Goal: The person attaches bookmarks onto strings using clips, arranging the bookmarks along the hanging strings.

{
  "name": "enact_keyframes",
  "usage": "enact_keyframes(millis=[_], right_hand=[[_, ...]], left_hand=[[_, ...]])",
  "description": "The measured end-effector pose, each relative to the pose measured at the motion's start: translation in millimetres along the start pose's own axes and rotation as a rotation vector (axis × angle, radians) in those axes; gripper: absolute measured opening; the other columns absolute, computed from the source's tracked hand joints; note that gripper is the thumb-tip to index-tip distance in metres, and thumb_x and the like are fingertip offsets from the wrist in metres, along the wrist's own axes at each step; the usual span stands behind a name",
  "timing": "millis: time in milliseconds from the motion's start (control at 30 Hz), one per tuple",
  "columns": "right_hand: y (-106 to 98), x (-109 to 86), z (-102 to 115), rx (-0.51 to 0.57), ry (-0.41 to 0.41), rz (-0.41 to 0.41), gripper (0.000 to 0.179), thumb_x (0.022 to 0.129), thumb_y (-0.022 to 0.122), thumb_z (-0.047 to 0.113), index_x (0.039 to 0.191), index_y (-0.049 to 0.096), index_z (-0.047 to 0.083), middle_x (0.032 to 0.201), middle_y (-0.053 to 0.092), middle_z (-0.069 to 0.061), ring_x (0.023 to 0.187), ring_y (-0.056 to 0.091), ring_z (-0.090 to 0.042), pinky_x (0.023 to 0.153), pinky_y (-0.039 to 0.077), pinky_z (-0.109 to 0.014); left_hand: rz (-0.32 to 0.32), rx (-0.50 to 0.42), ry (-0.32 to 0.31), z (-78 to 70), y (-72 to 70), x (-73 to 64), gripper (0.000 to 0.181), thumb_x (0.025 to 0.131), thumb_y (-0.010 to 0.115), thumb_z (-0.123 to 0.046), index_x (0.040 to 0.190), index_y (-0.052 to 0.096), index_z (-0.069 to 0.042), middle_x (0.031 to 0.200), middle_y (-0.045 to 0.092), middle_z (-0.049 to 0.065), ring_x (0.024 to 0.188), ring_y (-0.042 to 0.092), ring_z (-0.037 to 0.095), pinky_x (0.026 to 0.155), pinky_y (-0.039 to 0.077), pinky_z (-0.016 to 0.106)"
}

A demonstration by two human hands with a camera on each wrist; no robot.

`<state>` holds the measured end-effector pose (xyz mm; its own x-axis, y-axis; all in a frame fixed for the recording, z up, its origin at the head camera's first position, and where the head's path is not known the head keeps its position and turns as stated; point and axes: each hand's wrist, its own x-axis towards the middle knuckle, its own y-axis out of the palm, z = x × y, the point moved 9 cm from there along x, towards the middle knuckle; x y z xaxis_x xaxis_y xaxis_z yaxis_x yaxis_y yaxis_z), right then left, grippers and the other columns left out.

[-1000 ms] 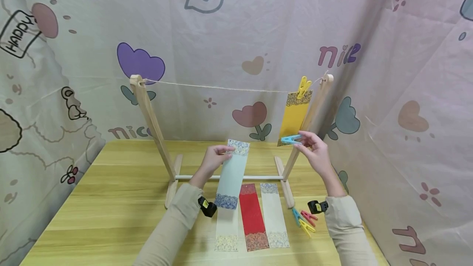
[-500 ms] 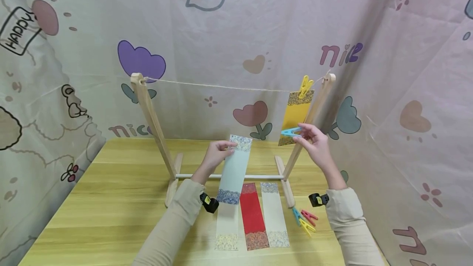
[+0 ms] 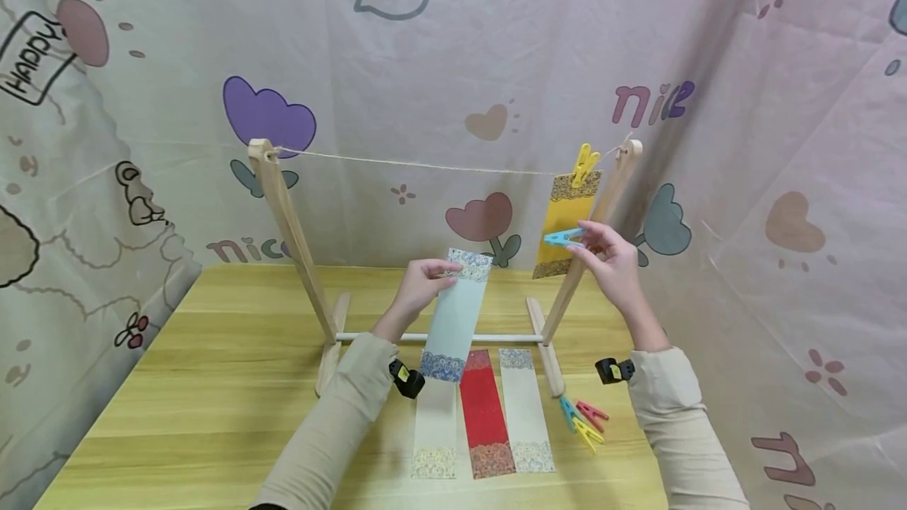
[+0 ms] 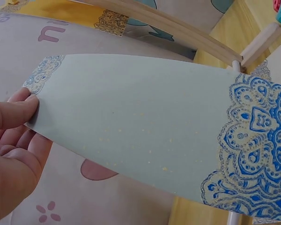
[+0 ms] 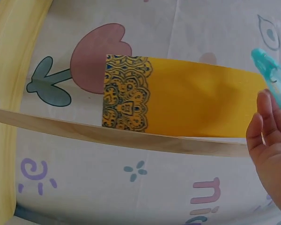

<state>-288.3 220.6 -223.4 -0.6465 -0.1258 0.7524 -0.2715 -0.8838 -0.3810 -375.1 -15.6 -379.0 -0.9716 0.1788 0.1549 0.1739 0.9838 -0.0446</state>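
Observation:
My left hand point(image 3: 421, 290) pinches a pale blue paper strip point(image 3: 455, 317) near its upper patterned end, between thumb and fingers. The strip hangs tilted in front of the wooden rack, its blue lace-patterned end point(image 4: 257, 145) lowest. Up at the right, my right hand point(image 3: 611, 266) pinches a light blue clothespin point(image 3: 564, 238) at its handle end. The clothespin overlaps a yellow paper strip point(image 3: 563, 215) in the head view. That yellow strip hangs from the string point(image 3: 411, 164) by a yellow clothespin point(image 3: 584, 165), close to the right post point(image 5: 178, 140).
On the table point(image 3: 212, 384) lie a red strip point(image 3: 485, 408), a white strip point(image 3: 524, 412) and a cream strip point(image 3: 434, 431). Several loose clothespins point(image 3: 583, 423) sit beside the rack's right foot. The left post point(image 3: 290, 234) and lower white bar point(image 3: 506, 339) frame the space below the string.
Both hands have risen toward the string. The left has carried the pale blue strip up and slightly right; the right has raised the light blue clothespin in front of the yellow strip.

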Motion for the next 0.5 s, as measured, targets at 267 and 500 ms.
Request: enact_keyframes(millis=[267,500], right_hand=[[-4.1,9.2,7.6,-0.020,-0.004,-0.015,0.032,0.073,0.061,-0.018,0.103,0.051,-0.021,0.078,0.055,-0.027,0.071,0.048,-0.006,0.061,0.040,-0.014],[-6.0,14.3,12.2,-0.034,-0.007,-0.015,0.031,0.075,0.061,-0.016,0.104,0.051,-0.020,0.079,0.056,-0.025,0.072,0.048,-0.005,0.061,0.040,-0.015]], left_hand=[[0.017,-0.001,0.018,-13.6,4.9,3.1,0.021,0.079,0.060,0.008,0.099,0.065,0.004,0.105,0.063,0.014,0.086,0.061,0.023,0.072,0.050,0.030],[0.015,0.028,0.061,-26.3,9.7,7.3,0.021,0.079,0.061,0.007,0.099,0.065,0.004,0.104,0.063,0.013,0.091,0.059,0.022,0.074,0.048,0.028]])
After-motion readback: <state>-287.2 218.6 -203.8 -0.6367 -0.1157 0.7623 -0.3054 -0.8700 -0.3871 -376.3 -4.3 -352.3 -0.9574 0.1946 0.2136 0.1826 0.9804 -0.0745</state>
